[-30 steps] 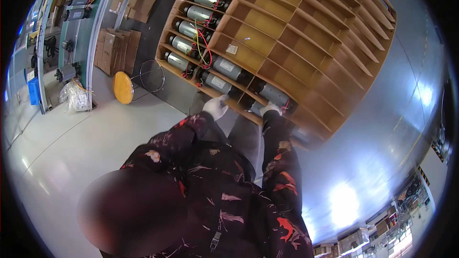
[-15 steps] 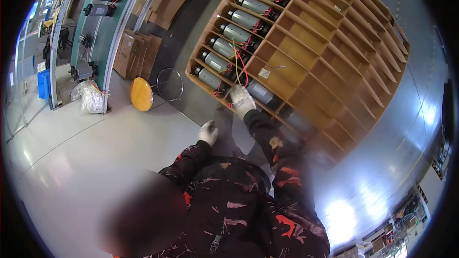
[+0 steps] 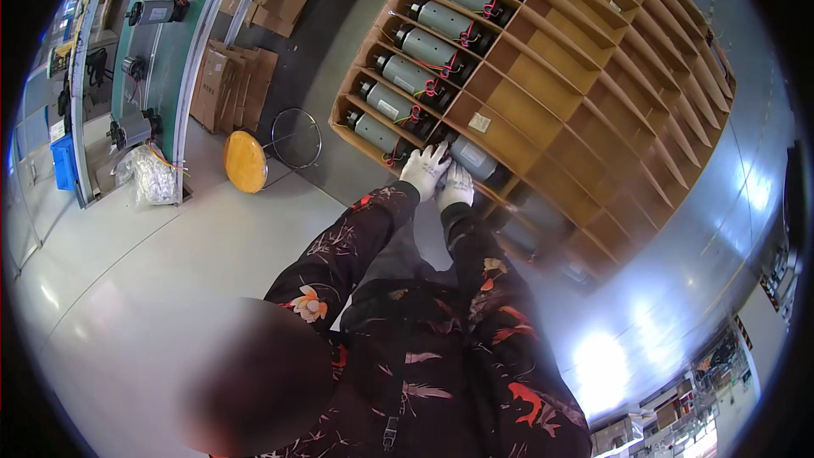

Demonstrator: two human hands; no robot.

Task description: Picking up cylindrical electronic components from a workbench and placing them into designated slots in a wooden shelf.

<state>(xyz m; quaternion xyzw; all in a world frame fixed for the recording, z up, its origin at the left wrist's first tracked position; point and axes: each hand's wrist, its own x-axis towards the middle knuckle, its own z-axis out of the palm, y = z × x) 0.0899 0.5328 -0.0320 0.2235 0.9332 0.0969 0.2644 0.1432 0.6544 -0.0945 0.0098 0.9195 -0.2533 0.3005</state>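
Observation:
A grey cylindrical electric motor (image 3: 475, 158) with black ends lies in a near compartment of the divided cardboard box (image 3: 527, 123). My left hand (image 3: 426, 171), in a white glove, is at the motor's left end, its fingers curled together. Close against it, my right hand (image 3: 456, 185), also white-gloved, has its fingertips bent in at the same end. Both hands cover that end and its wires, so what the fingers hold is hidden. Just left of my hands lies another grey motor (image 3: 373, 133) with red and black wires at its end.
More motors (image 3: 428, 47) fill the box's left column, each between dividers. A small white packet (image 3: 479, 122) lies in a compartment. Left are a round wooden stool (image 3: 245, 162), folded cardboard (image 3: 231, 89), a plastic bag (image 3: 153, 176) and a green bench (image 3: 174, 51) with motors.
My left hand has moved up from beside my body to join the right at the motor's end. The red and yellow wires that rose above my right hand no longer stand up.

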